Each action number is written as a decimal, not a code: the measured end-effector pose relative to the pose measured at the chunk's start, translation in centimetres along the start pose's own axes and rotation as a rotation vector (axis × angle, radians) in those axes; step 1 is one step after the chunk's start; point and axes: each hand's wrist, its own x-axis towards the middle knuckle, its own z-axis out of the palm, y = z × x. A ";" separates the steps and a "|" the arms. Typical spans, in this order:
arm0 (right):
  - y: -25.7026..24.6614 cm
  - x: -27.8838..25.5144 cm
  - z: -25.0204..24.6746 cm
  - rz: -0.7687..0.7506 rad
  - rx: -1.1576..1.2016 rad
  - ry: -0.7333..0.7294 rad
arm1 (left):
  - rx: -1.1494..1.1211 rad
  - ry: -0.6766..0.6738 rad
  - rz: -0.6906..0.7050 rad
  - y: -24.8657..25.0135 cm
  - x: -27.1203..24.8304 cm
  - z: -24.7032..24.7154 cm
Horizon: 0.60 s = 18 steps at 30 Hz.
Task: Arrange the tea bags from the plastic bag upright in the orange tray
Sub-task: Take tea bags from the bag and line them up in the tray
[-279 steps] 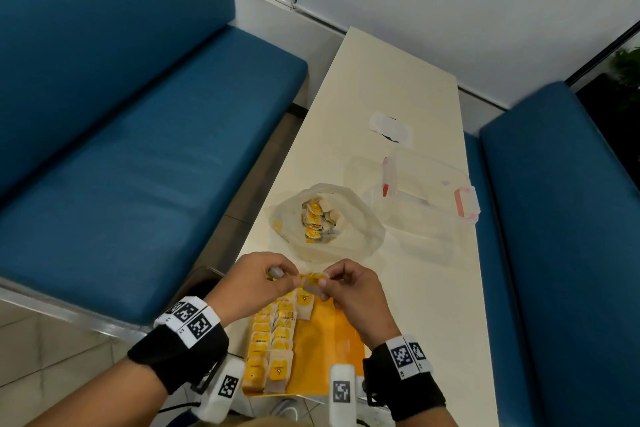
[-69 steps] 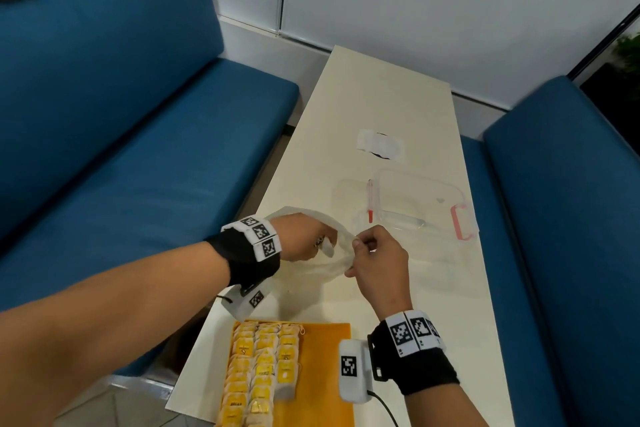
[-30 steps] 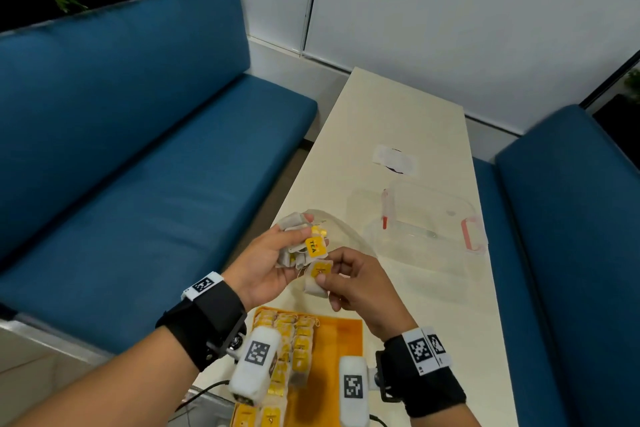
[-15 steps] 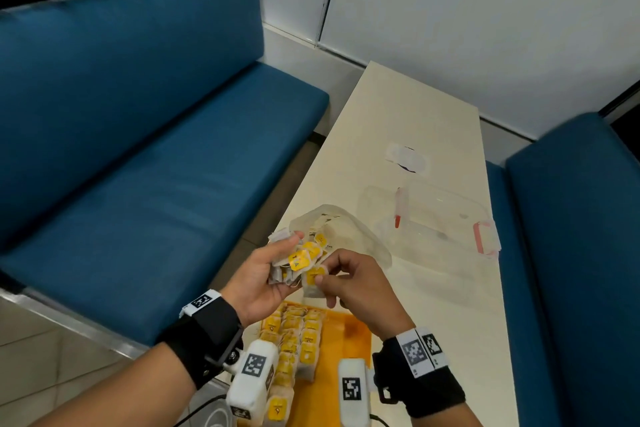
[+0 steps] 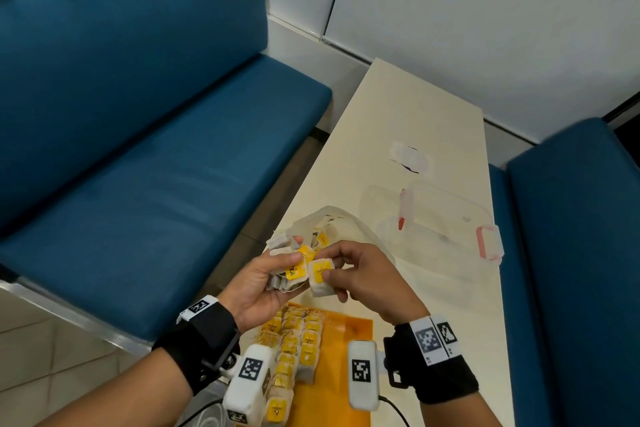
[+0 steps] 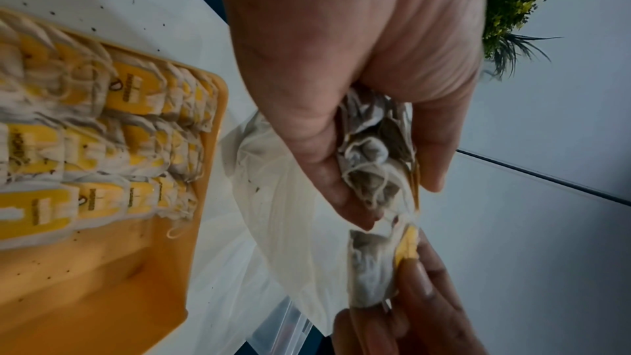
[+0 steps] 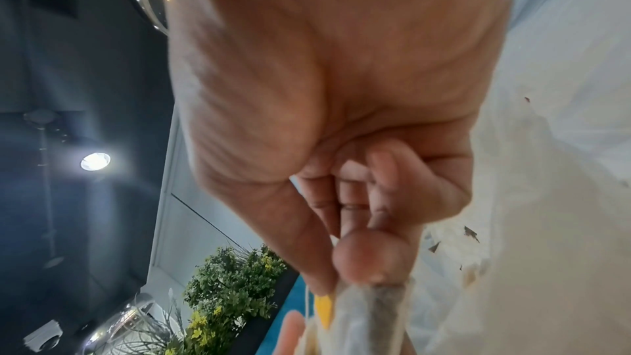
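Head view, from the left: my left hand clutches a bunch of tea bags above the near end of the counter. Just beside it, my right hand pinches a single tea bag between thumb and fingers. Below both hands lies the orange tray, with rows of tea bags standing along its left side. Behind my hands sits the plastic bag, and further right a clear container.
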 end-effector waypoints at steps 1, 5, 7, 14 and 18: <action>-0.1 0.0 -0.2 -0.007 -0.009 0.009 | -0.001 0.004 0.003 0.1 -0.1 0.0; -0.5 0.0 -1.0 -0.031 -0.117 0.061 | 0.006 0.037 0.009 0.5 -0.3 -0.2; -0.8 -0.3 -1.5 -0.043 -0.167 0.078 | -0.012 0.041 0.001 0.7 -0.4 -0.4; 2.5 -1.3 -0.8 0.024 0.014 0.083 | 0.027 0.074 -0.007 0.8 -0.9 -1.8; 7.1 -2.4 0.8 0.149 0.112 0.046 | 0.093 0.091 -0.023 0.2 -1.3 -3.2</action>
